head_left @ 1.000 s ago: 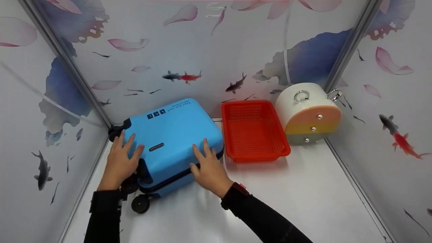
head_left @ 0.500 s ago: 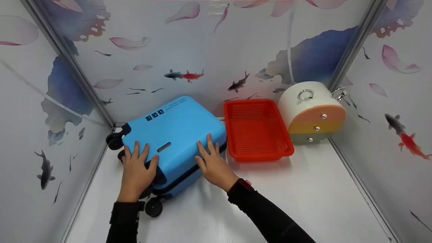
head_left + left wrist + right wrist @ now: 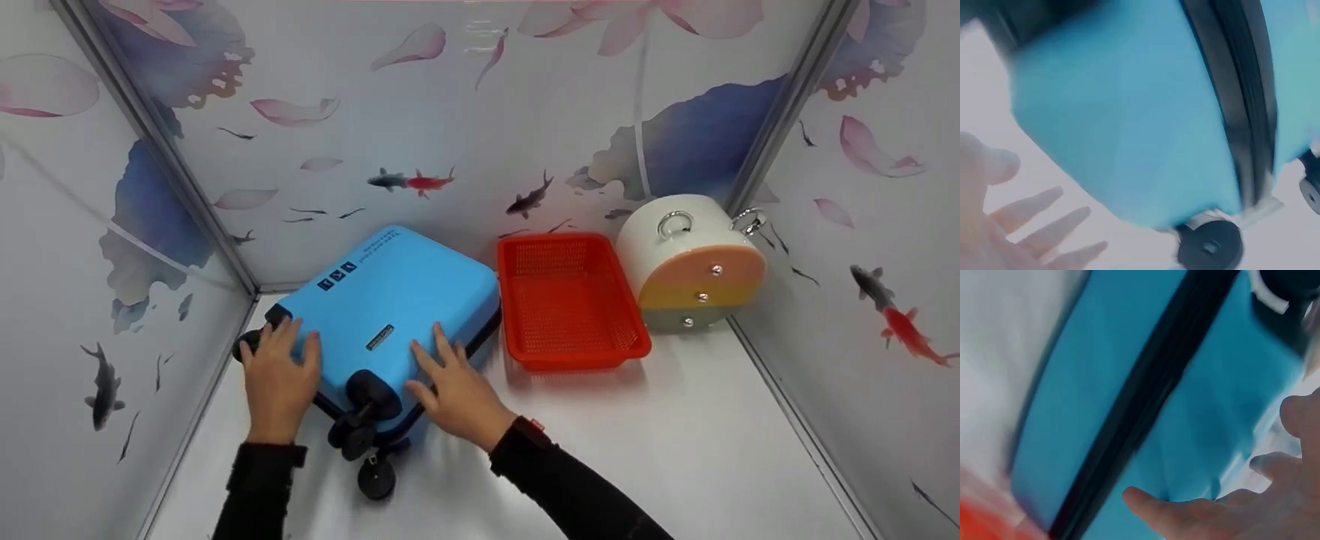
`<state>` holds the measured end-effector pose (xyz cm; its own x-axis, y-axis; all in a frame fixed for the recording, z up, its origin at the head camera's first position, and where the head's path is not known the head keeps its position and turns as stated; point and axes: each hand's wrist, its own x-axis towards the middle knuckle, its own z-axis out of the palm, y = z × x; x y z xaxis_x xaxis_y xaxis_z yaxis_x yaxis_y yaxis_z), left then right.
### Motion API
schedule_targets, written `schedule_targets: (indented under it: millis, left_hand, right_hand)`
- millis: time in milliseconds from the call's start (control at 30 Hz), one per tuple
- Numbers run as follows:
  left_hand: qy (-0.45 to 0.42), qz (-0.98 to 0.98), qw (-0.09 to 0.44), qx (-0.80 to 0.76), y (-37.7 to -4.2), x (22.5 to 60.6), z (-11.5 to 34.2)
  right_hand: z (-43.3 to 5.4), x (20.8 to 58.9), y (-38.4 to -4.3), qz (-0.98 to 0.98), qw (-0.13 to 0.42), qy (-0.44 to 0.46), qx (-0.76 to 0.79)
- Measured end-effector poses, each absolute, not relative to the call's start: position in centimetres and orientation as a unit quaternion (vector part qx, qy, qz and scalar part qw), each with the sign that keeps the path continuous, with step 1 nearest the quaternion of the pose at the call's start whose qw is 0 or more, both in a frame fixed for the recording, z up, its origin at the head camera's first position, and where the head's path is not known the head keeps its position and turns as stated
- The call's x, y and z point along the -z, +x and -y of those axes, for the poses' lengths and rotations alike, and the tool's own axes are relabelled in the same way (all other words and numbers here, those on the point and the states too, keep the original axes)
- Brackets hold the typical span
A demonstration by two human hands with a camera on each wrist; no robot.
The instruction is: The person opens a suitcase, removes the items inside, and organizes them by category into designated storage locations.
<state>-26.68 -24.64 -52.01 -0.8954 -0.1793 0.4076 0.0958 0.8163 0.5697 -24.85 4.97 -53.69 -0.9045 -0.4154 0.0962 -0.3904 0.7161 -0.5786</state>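
A blue suitcase (image 3: 397, 300) is lying at an angle on the white tabletop (image 3: 675, 420), its broad face turning upward, its black wheels (image 3: 376, 480) pointing toward the person and to the left. The left hand (image 3: 279, 382) is reaching over the wheeled end, between the black corner pieces, with its fingers (image 3: 1027, 208) spreading and gripping nothing; whether they are touching the shell is hard to tell. The right hand (image 3: 461, 394) is lying along the near edge, palm down, its fingers (image 3: 1157, 506) extending apart over the blue side without curling round anything. Black sleeves are covering both forearms. A red basket (image 3: 577, 360) is standing just beside the suitcase's right corner, and past it a rounded white box (image 3: 697, 277) is showing its orange, yellow and green drawers. Behind them, a wall (image 3: 465, 90) is displaying painted fish and petals.
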Motion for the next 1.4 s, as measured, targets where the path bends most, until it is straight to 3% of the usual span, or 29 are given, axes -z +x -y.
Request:
schedule_targets:
  millis: [133, 267, 467, 767, 900, 1100, 1267, 1400]
  left_hand:
    - [0.017, 0.938, 0.156, 0.308, -30.5, 52.6, 28.7]
    - [0.029, 0.948, 0.106, 0.297, -31.7, 53.6, 30.2]
    - [0.055, 0.944, 0.140, 0.295, -30.1, 53.5, 29.2]
    - [0.116, 0.929, 0.204, 0.286, -26.2, 54.8, 24.4]
    - [0.120, 0.930, 0.203, 0.282, -25.0, 54.7, 23.1]
    - [0.095, 0.940, 0.135, 0.299, -26.4, 51.4, 25.9]
    - [0.044, 0.949, 0.044, 0.310, -28.8, 51.9, 27.1]
    - [0.038, 0.953, 0.043, 0.297, -28.6, 52.8, 26.4]
  right_hand:
    - [-2.6, 54.2, -23.1, -0.922, 0.018, -0.224, 0.316]
    - [-1.3, 54.7, -22.9, -0.928, 0.003, -0.206, 0.311]
    - [-1.7, 54.9, -23.8, -0.933, -0.007, -0.215, 0.287]
    - [-6.4, 54.7, -26.8, -0.903, 0.038, -0.212, 0.371]
    - [-7.7, 54.6, -26.9, -0.899, 0.033, -0.186, 0.395]
    - [-7.1, 53.8, -25.7, -0.902, -0.013, -0.206, 0.380]
    - [-6.7, 53.8, -25.6, -0.907, -0.047, -0.220, 0.356]
    - [-7.3, 54.1, -26.1, -0.904, -0.052, -0.225, 0.361]
